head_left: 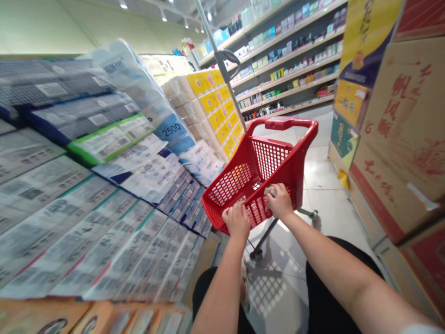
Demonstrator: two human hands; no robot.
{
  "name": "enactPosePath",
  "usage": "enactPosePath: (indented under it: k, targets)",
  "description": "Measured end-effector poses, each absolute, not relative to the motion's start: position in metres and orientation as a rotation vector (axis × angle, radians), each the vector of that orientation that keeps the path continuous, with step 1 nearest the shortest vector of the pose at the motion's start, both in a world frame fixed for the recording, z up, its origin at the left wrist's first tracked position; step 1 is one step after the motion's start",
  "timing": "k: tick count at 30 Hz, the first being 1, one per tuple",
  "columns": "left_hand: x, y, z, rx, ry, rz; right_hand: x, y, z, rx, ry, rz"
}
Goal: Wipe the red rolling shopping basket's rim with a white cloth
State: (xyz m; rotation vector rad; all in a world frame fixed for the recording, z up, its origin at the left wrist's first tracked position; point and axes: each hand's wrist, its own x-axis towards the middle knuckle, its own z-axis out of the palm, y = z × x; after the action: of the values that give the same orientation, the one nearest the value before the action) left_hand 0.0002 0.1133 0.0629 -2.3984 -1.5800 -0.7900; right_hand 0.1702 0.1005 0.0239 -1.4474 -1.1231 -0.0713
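A red plastic shopping cart [239, 178] on grey wheeled legs stands in front of me, its handle [306, 130] toward the far right. My left hand [237, 220] is closed over the near rim of the basket, fingers curled over the edge. Farther right along the same side, my right hand [280, 202] pinches a crumpled beige cloth [270, 190] against the basket. The cloth hangs partly down the outer mesh wall. Inside the cart I see only the bare mesh and bottom.
Stacked tissue packs [114, 222] rise close on the left, with yellow-and-white packs [215, 109] beyond. Cardboard cartons [406, 134] line the right. Shelves of small goods [288, 60] span the back. A metal pole [208, 32] stands behind the cart, over a tiled floor [344, 218].
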Motion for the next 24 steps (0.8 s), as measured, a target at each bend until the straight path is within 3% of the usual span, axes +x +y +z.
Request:
enactPosePath:
  k: [5,10,16,24]
  targets:
    - [0.000,0.113,0.063,-2.389,-1.590,-0.785,0.168,0.099,0.025,-1.388,-1.241,-0.033]
    - [0.000,0.112,0.063,-2.403,-1.607,-0.771,0.176,0.100,0.031,-1.515,-0.891,0.069]
    - [0.001,0.110,0.065,-2.399,-1.630,-0.748,0.180,0.099,0.031,-1.466,-0.921,0.123]
    - [0.003,0.108,0.067,-2.392,-1.636,-0.755,0.173,0.079,0.068,-1.226,-0.798,-0.127]
